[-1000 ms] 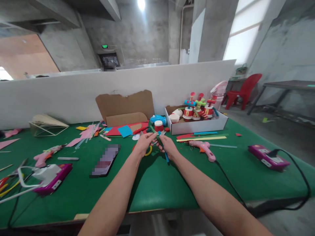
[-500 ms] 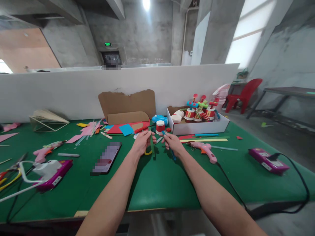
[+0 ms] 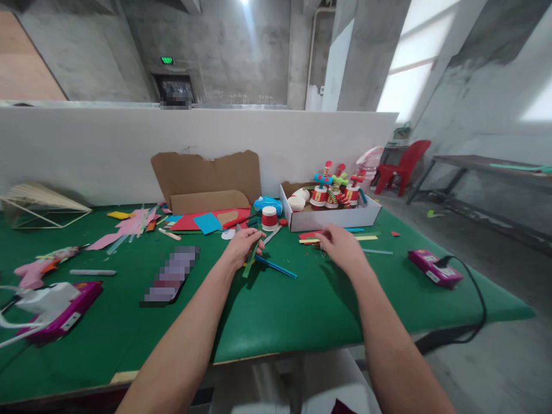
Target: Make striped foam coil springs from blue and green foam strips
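Note:
My left hand (image 3: 242, 248) is closed, pinching a green paper strip (image 3: 251, 261) that slants down from the fingers. A blue paper strip (image 3: 278, 268) reaches out to the right from beside those fingers; whether they hold it too, I cannot tell. Behind the left hand, scissors (image 3: 272, 234) lie partly hidden. My right hand (image 3: 341, 246) curls down over the table by the yellow paper strip (image 3: 367, 238). It covers the spot where the pink glue gun lay, and what its fingers hold, if anything, is hidden. Just beyond the left hand stands a red-and-white paper cup (image 3: 269, 218).
A white box (image 3: 340, 220) at the back right holds several cup figures. Coloured paper (image 3: 207, 222) lies before upright cardboard (image 3: 207, 178). A phone (image 3: 172, 275) and another pink glue gun (image 3: 43, 265) are on the left. Purple power strips (image 3: 434, 268) sit at both sides.
My right hand has left the blue strip and moved right, over the glue gun. The blue strip now extends from beside my left hand, which still holds the green strip. The view has turned right.

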The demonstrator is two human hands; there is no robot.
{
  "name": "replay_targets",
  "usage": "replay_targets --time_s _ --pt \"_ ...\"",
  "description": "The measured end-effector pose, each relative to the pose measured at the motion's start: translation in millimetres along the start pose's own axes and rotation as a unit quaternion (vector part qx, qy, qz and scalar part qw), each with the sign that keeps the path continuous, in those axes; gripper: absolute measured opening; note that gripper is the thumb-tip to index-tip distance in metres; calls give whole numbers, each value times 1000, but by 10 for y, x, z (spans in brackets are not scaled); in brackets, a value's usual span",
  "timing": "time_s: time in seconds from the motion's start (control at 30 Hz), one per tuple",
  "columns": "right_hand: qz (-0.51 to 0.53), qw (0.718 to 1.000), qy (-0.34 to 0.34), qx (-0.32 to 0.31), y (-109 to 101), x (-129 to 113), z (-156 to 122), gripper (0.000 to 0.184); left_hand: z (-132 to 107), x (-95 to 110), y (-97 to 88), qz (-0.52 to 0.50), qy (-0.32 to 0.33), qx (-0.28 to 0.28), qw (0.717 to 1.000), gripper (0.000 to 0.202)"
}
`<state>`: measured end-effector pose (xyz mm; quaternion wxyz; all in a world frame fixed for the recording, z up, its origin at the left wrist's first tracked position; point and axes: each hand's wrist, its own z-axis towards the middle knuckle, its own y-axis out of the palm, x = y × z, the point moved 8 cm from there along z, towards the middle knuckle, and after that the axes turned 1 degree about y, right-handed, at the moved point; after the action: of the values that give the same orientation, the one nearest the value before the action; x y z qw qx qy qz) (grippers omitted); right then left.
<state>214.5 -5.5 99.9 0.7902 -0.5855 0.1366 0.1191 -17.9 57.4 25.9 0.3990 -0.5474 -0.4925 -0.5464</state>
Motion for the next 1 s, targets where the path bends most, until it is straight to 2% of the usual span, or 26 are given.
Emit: replay_targets --time_s 0.07,0.1,0.17,0.2,0.3,0.37,0.47,0.53,0.6,0.63,0.73,0.77,0.8,0.83,0.87,1.0 --pt "-56 992 103 -35 -25 499 -141 24 -33 7 113 2 -8 -35 999 21" --pt "-78 986 133 -56 3 695 -203 24 -47 14 159 2 -8 -48 999 21" --pt "-98 973 173 -119 144 983 -284 23 -66 24 226 5 -3 -64 998 20" --pt "-93 969 175 -145 225 1053 -295 24 -70 20 245 7 -4 -68 998 20" --pt "-90 977 140 -131 305 1050 -238 13 -71 -10 250 16 -13 -66 998 19" --pt "-58 983 133 -113 282 986 -232 9 -65 -34 240 16 -19 -67 997 18" --pt "93 978 168 -81 183 849 -279 10 -45 -65 237 5 -25 -73 997 18" --pt "278 945 168 -43 109 642 -251 14 -24 -69 230 -10 -20 -67 998 16" --pt "433 889 151 -2 59 384 -140 20 -2 -59 207 -29 -9 -50 998 13" --pt "489 858 158 -2 95 265 -67 19 8 -50 189 -38 -2 -39 999 13" --pt "625 752 195 -76 397 -103 151 12 30 -37 124 -47 7 -8 999 15" --pt "654 726 193 -91 492 -209 211 13 36 -35 104 -45 7 -1 999 16" --pt "665 716 192 -92 575 -274 254 17 42 -36 84 -41 7 5 999 17" --pt "662 722 185 -86 645 -314 284 21 46 -38 65 -36 5 12 999 18" --pt "647 740 172 -70 693 -331 300 24 50 -41 47 -28 3 20 999 18" --pt "524 849 65 -25 737 -377 273 31 48 -37 20 23 -3 40 999 14"
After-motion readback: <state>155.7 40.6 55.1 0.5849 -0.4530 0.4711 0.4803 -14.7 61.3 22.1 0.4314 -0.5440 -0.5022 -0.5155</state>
